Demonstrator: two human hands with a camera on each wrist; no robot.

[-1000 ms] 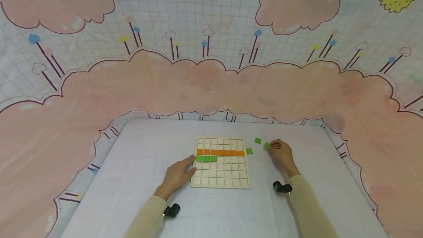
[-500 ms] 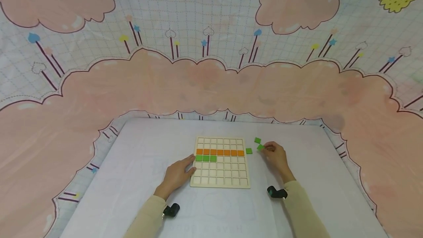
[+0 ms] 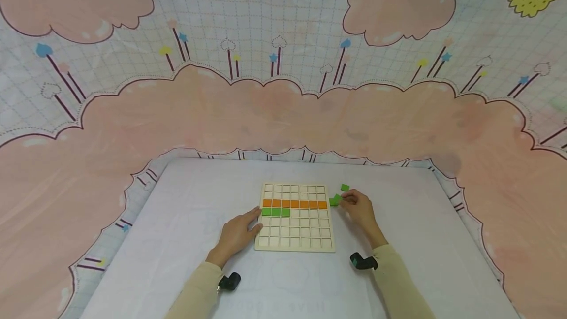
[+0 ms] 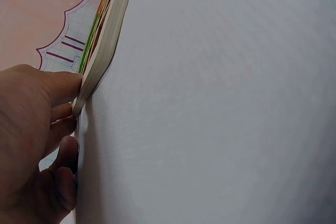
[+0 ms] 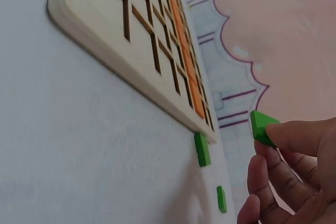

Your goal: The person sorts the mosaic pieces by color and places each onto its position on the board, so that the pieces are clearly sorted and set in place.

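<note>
A pale wooden grid board (image 3: 296, 249) lies flat on the table. One row of its squares holds orange tiles (image 3: 299, 205), and below that row sit 3 green tiles (image 3: 276, 211) at the left end. My left hand (image 3: 236, 234) rests against the board's left edge, fingers and thumb touching the rim. To the right of the board, my right hand (image 3: 361, 210) pinches a green square tile (image 5: 261, 127) between thumb and fingers, raised off the table. Beneath it a second green tile (image 5: 202, 149) lies beside the board's right edge. Another green tile (image 3: 345, 187) lies slightly farther back.
The white table (image 3: 186, 186) surrounds the board. A patterned cloth backdrop (image 3: 283, 117) with clouds rises behind and at the sides. Each wrist carries a small black camera, the right one (image 3: 363, 261) near the sleeve.
My right hand has moved left toward the board with the pinched green tile, which now partly overlaps the loose tile beside the edge in the head view. The left hand has stayed put.
</note>
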